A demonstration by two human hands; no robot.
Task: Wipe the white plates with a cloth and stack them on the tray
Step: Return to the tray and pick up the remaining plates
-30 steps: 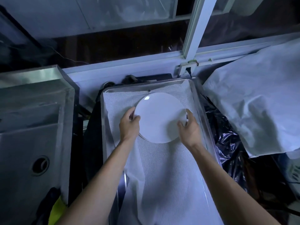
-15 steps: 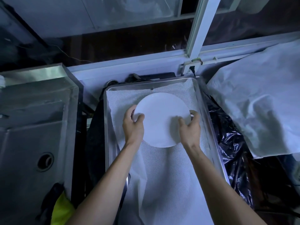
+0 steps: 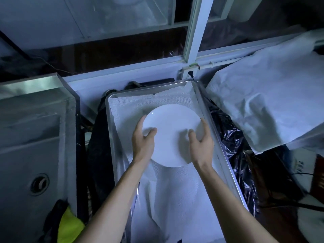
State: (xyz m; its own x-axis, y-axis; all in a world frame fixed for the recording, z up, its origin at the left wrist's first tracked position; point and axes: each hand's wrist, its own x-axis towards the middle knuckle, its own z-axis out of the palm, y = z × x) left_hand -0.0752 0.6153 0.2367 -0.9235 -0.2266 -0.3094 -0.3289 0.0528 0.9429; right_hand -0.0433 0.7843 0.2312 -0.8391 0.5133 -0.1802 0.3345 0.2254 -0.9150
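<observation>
A round white plate (image 3: 171,132) sits in the far half of a long metal tray (image 3: 226,158), which is lined with a white mesh cloth (image 3: 175,190). My left hand (image 3: 142,139) grips the plate's left rim, thumb on top and fingers round the edge. On the right rim, my right hand (image 3: 201,142) holds it the same way, thumb lying on the plate's face. Whether other plates lie underneath is hidden.
A steel sink (image 3: 33,155) with a drain hole stands to the left. White sheeting (image 3: 268,106) covers a surface on the right, with black plastic (image 3: 233,149) below it. A yellow cloth (image 3: 70,227) lies at bottom left. A window frame (image 3: 192,50) runs behind the tray.
Both hands have kept their hold on the plate's rims. The plate sits a little nearer to me over the tray, and both thumbs now lie further onto its face.
</observation>
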